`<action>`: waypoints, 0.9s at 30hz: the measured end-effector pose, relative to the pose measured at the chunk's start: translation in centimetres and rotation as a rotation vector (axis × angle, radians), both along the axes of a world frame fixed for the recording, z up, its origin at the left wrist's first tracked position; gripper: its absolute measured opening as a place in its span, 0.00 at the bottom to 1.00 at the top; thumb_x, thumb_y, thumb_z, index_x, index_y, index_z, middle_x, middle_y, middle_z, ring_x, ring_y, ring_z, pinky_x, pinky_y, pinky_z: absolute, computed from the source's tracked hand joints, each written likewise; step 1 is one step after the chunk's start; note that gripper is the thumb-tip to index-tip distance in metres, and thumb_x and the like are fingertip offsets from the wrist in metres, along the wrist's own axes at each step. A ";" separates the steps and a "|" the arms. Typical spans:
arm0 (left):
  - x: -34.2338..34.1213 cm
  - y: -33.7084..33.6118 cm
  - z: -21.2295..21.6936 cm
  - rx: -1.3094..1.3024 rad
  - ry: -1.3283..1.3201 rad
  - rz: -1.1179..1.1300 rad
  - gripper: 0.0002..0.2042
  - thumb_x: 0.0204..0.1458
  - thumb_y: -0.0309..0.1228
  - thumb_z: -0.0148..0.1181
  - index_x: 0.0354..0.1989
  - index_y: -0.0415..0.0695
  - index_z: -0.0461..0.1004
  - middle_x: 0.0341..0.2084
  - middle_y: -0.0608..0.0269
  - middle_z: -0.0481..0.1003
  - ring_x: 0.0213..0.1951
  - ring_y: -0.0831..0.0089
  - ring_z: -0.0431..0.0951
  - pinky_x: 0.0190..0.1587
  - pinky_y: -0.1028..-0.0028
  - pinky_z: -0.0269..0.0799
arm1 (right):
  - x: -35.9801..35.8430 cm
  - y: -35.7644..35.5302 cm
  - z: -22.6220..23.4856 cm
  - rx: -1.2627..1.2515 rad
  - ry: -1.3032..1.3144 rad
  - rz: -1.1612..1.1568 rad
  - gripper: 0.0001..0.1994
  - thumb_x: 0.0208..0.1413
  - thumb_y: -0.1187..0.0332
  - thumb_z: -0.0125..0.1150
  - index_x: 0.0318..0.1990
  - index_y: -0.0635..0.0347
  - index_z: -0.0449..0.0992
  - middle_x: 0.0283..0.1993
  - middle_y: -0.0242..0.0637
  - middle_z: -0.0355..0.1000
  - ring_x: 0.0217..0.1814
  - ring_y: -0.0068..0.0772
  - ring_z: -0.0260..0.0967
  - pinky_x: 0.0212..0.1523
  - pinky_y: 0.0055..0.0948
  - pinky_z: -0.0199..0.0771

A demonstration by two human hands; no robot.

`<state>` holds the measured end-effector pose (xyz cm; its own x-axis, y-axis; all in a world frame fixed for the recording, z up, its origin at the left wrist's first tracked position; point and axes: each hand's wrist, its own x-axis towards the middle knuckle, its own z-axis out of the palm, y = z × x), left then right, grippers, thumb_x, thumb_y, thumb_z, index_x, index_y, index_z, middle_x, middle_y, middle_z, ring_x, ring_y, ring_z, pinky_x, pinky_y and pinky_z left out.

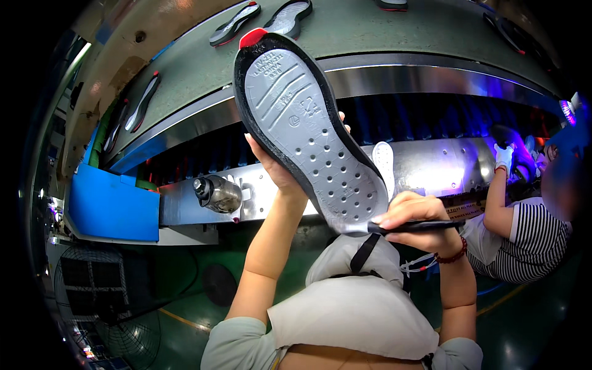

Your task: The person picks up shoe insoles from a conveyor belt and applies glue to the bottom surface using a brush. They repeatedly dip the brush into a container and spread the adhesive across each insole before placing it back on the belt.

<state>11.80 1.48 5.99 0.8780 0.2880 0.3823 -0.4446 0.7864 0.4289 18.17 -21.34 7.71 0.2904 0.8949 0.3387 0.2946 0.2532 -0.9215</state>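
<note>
My left hand [277, 163] grips a large shoe sole [290, 117] from behind, its fingers partly hidden by it. The sole is held up tilted, its grey inner face toward me, with a black rim and a red tab at the top end. My right hand [413, 216] is closed round the black handle of a brush [425, 227]. The brush's pale tip touches the lower end of the sole, where the grey surface looks wet or blurred. Beyond my right hand, a small white sole-shaped piece [383, 161] lies on the metal ledge.
A green conveyor belt [382, 43] carries several soles, including a grey one with red trim [234, 24]. A metal container [217, 193] stands on the metal ledge [425, 163]. A co-worker in a striped top [524, 237] works at the right. A fan [105, 296] stands lower left.
</note>
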 end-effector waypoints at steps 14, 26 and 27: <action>-2.7 -2.5 -6.5 -0.163 0.177 -0.264 0.34 0.42 0.50 0.50 0.53 0.35 0.60 0.46 0.47 0.68 0.45 0.59 0.71 0.49 0.64 0.66 | -1.4 0.6 -0.2 -0.124 0.386 -0.067 0.09 0.40 0.82 0.62 0.33 0.66 0.75 0.36 0.43 0.74 0.41 0.29 0.71 0.43 0.24 0.69; -3.0 -0.5 -0.3 0.169 0.771 -0.568 0.24 0.41 0.33 0.55 0.49 0.35 0.65 0.40 0.50 0.72 0.39 0.63 0.74 0.45 0.69 0.69 | 1.6 0.2 1.2 -0.159 -0.020 0.400 0.11 0.39 0.82 0.62 0.34 0.65 0.75 0.37 0.43 0.74 0.41 0.36 0.73 0.43 0.27 0.72; -3.2 -0.3 -0.4 0.135 0.834 -0.589 0.25 0.40 0.33 0.55 0.49 0.35 0.65 0.40 0.50 0.72 0.40 0.64 0.74 0.46 0.68 0.68 | 1.9 0.1 1.9 -0.153 -0.012 0.396 0.10 0.39 0.82 0.62 0.34 0.65 0.75 0.37 0.42 0.74 0.41 0.36 0.73 0.43 0.28 0.72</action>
